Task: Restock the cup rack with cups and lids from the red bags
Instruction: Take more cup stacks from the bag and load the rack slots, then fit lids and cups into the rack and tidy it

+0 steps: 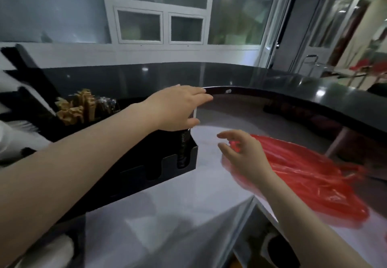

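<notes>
The left hand (178,108) presses a stack of black lids (183,148) into the cup rack (167,163), fingers curled around its top. The right hand (240,154), fingers loosely spread, hovers at the red bag (314,175); next it probably needs to reach in for more stock.

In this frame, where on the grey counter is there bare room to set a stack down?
Bare grey counter runs between the black cup rack and the red bag, widening toward the near edge. The right hand hovers above the bag's near end. Left of the rack is crowded.
</notes>
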Demonstrator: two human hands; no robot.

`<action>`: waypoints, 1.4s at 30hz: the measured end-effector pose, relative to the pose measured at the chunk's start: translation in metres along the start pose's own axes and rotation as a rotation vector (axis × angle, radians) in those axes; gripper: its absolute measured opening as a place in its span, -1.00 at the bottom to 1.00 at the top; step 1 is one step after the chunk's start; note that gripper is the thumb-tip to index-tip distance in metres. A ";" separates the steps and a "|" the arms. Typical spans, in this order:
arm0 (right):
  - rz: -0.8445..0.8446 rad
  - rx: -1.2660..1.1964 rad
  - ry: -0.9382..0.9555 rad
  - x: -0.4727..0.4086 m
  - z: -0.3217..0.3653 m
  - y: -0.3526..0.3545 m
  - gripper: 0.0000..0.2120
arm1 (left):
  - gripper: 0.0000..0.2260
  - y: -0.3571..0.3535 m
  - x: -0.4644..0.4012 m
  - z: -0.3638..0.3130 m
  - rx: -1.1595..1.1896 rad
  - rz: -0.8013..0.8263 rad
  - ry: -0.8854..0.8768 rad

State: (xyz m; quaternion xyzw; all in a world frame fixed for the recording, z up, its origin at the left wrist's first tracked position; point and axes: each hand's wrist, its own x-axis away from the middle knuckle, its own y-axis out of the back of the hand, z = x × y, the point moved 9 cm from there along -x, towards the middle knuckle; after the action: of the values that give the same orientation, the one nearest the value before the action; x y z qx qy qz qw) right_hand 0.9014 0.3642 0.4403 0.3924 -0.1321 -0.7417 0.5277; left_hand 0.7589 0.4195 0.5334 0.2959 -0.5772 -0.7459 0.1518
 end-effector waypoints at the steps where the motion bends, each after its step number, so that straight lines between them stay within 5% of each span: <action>1: -0.012 -0.006 -0.028 -0.002 -0.016 0.008 -0.82 | -0.41 -0.006 -0.011 -0.006 0.020 0.007 -0.021; 8: 0.052 0.041 -0.102 -0.018 -0.099 0.035 -0.86 | -0.42 -0.071 -0.056 -0.029 0.151 0.164 0.013; 18: 0.325 0.096 -0.137 -0.034 -0.191 0.034 -0.76 | -0.50 -0.152 -0.065 -0.069 0.420 0.076 0.293; 26: 0.460 -0.038 0.028 -0.073 -0.128 -0.041 -0.67 | -0.52 -0.161 -0.001 -0.037 0.421 -0.096 0.568; 30: 0.456 -0.073 0.124 -0.092 -0.075 -0.076 -0.53 | -0.35 -0.158 0.047 0.007 0.265 -0.186 0.801; 36: 0.417 -0.001 0.174 -0.121 -0.011 -0.129 -0.22 | 0.07 -0.189 0.122 0.072 0.120 0.012 1.194; 42: 0.481 0.171 0.197 -0.123 -0.001 -0.169 -0.20 | 0.09 -0.226 0.136 0.080 0.165 0.199 1.172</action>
State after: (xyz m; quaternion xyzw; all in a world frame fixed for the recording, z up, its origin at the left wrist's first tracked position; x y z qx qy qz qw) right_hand 0.8038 0.5430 0.3910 0.4630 -0.2316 -0.5395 0.6640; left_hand 0.6294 0.4692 0.2950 0.6132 -0.4782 -0.3933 0.4906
